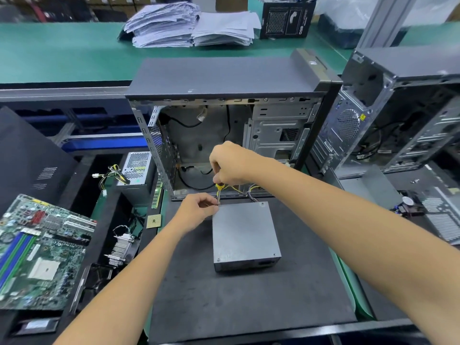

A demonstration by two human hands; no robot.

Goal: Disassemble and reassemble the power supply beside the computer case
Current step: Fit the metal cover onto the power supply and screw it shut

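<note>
1. While the power supply lies flat on the dark mat just in front of the open computer case, both hands work at its far left corner.
2. The right hand is curled round the handle of a screwdriver (yellow collar, metal shaft), holding it nearly upright with the tip down at that corner of the grey box.
3. The left hand pinches near the lower shaft with thumb and fingertips drawn close together; whether it touches the tip or a screw is too small to tell.
4. A bundle of yellow and black wires leaves the far end of the supply and runs toward the case floor.
5. The case stands upright with its side panel off, showing cables and a metal drive cage inside.
6. To the left lie a green motherboard, a finned heatsink, a small square processor chip and a memory stick beside the case edge.
7. A second power supply with its own loose wires sits left of the case.
8. Another opened case stands on the right, and stacks of paper rest on the green bench behind.
</note>
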